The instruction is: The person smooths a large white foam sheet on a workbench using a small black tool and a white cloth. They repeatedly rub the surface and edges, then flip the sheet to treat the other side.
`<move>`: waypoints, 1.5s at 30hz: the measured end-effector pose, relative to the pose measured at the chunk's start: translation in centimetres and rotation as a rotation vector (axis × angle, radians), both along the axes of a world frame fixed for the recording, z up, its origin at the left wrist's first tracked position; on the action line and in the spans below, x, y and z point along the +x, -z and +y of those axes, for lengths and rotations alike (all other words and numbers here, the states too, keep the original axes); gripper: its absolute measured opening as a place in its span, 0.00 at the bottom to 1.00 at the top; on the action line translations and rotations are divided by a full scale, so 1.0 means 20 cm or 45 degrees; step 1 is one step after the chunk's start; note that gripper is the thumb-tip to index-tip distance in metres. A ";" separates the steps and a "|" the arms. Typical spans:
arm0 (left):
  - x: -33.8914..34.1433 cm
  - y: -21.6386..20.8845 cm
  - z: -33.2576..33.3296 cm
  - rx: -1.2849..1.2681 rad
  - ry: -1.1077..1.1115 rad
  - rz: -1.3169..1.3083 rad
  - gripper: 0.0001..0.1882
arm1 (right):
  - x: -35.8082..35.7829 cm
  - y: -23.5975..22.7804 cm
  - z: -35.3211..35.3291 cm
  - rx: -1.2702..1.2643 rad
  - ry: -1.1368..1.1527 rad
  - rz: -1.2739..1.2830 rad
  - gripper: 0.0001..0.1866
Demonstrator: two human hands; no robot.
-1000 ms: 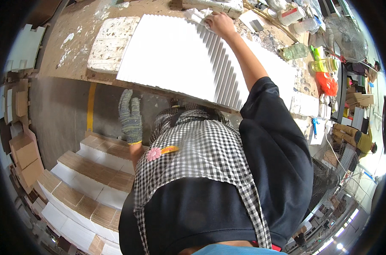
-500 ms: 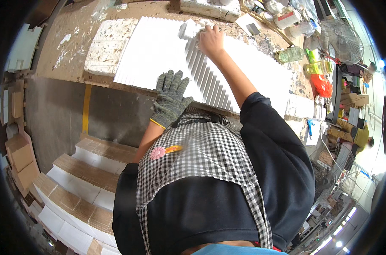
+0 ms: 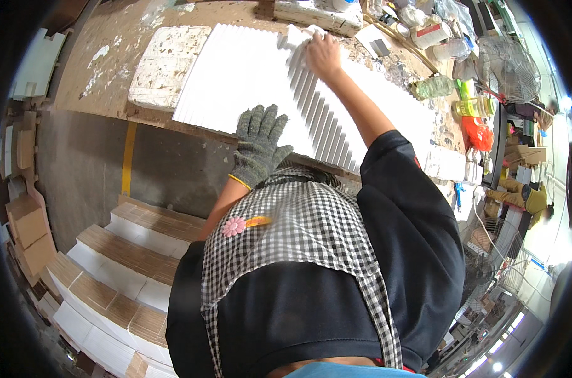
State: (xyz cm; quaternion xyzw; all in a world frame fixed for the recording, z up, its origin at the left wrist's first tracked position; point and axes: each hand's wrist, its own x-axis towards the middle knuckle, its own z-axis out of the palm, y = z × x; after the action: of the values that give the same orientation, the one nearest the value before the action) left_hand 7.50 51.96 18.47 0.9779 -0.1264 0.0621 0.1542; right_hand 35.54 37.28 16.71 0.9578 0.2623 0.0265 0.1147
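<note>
A broad white ridged panel lies across the worktable; grey shading makes its ridges stand out along a slanting band in the middle. My left hand, in a dark grey knitted glove, rests with fingers spread on the panel's near edge. My bare right hand reaches to the far edge, its fingers bent around a crumpled white wad that looks like cloth. The wad is partly hidden under the fingers, and white on white makes its outline hard to read.
A paint-spattered white block lies left of the panel, another behind it. Right of the panel are bottles, a green plastic bottle, a red bag and a fan. Stacked brown-topped white pieces stand lower left.
My right hand has shifted slightly right and toward the panel's far edge with the white wad. The panel sits slightly further right in view. My left hand stays spread on the near edge.
</note>
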 end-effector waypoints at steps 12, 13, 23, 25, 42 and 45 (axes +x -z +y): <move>0.01 0.00 -0.05 0.019 -0.010 0.009 0.43 | -0.26 -0.12 -0.09 0.818 0.273 0.353 0.15; 0.01 0.00 -0.05 0.013 -0.008 0.027 0.43 | -0.35 -0.09 -0.06 0.758 0.280 0.174 0.16; 0.01 -0.02 -0.09 -0.020 -0.002 -0.014 0.43 | 0.22 0.08 -0.10 0.610 0.495 -0.164 0.14; 0.02 -0.03 -0.11 -0.039 -0.002 -0.003 0.43 | 0.34 0.01 -0.20 0.614 0.731 0.015 0.15; -0.01 0.01 -0.11 -0.016 -0.023 -0.048 0.48 | -0.54 -0.08 -0.14 0.820 0.289 0.091 0.08; 0.00 -0.01 -0.11 -0.038 -0.012 -0.005 0.47 | -0.19 -0.09 -0.12 0.702 0.359 0.080 0.11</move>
State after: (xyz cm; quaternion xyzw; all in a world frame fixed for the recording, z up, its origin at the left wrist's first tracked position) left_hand 7.46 49.71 18.62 0.9760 -0.1212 0.0665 0.1684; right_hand 31.71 34.81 18.50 0.9801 0.1132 0.0509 -0.1551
